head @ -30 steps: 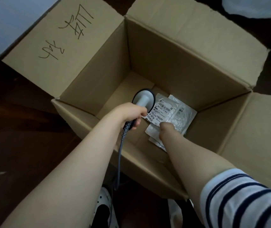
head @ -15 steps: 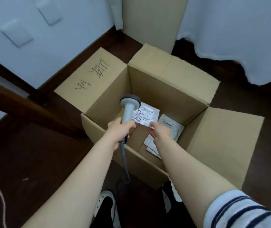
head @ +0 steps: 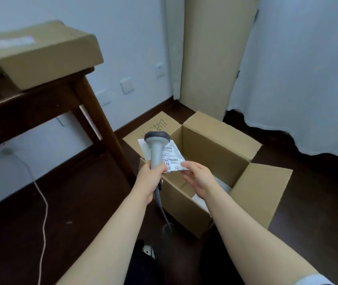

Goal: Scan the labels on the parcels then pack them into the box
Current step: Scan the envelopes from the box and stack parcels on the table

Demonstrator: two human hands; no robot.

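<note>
Head view: the parcel (head: pixel 173 156), a flat white pouch, carries a printed shipping label facing the camera. Large digits "16" can be read near its lower edge and a line above looks like "02-12-815". The small print and barcodes are too blurred to read.

On the open cardboard box (head: pixel 215 145) standing on the dark floor, the far-left flap (head: pixel 160 124) bears black handwritten characters, partly covered by the scanner's head.

The left hand (head: pixel 150 177) is clenched round the handle of the grey scanner (head: pixel 156 150). The handle stands about upright, with the dark-capped head on top and the cord (head: pixel 164 210) hanging below the fist to the floor. The scanner sits in front of the parcel's left part; which way its window faces I cannot tell.

The right hand (head: pixel 197 175) pinches the parcel's near right corner between thumb and fingers, the remaining fingers loosely curled underneath.

The parcel is held in the air above the box's near-left corner, just beside the scanner handle. It is tilted, with its long axis running from the pinched corner up and away to the left.

Inside the box, white packets (head: pixel 223 187) lie at the bottom, partly hidden by the right forearm.

To the left stands a dark wooden table (head: pixel 40 99) with a closed carton (head: pixel 47 54) on it. A tall cardboard sheet (head: pixel 215 58) leans against the wall behind the box, and a pale cable (head: pixel 44 212) trails over the floor.
</note>
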